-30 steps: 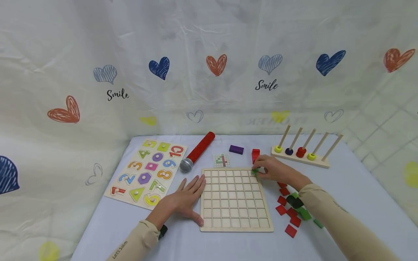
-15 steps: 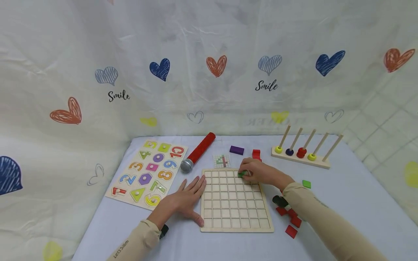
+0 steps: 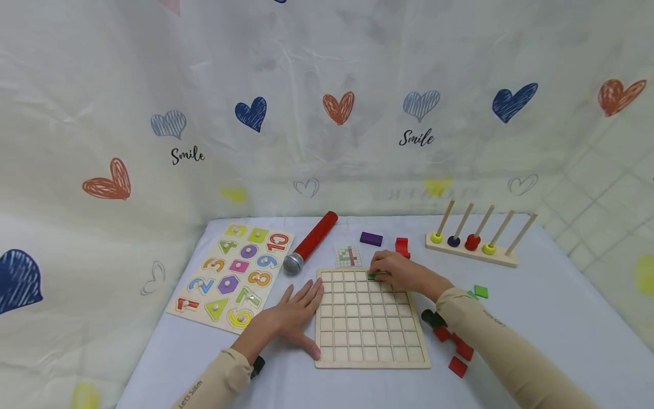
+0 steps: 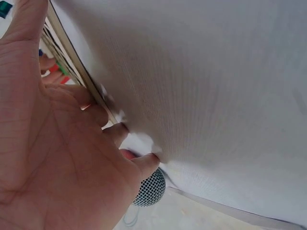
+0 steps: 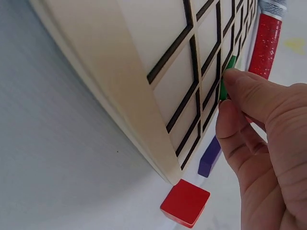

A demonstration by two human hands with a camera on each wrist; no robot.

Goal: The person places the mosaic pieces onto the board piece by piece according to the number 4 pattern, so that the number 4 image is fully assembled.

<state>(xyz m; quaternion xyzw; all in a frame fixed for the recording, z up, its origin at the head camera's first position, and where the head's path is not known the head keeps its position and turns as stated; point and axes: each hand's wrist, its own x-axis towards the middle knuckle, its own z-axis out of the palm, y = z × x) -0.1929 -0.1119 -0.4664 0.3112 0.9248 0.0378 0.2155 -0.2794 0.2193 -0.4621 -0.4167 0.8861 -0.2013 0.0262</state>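
A wooden grid board [image 3: 367, 364] lies on the white-covered table. My right hand [image 3: 401, 271] pinches a green square tile [image 5: 227, 79] between thumb and fingertips, over a cell in the board's far row, right of its middle. My left hand [image 3: 293, 321] lies with fingers extended along the board's left edge, thumb near the front left corner; the left wrist view shows its palm [image 4: 62, 158] beside that edge. Just beyond the board is a small card [image 3: 348, 256] printed with a coloured grid pattern.
Red tiles [image 3: 458, 366] and green tiles [image 3: 481, 291] lie right of the board, partly hidden by my right forearm. A number puzzle [image 3: 232, 278], a microphone [image 3: 310, 241], a purple block [image 3: 371, 238], a red block [image 3: 402, 247] and a peg stand [image 3: 470, 250] stand around.
My right hand has carried the green tile leftward from the board's far right corner to a cell nearer the middle of the far row. The left hand has stayed at the board's edge.
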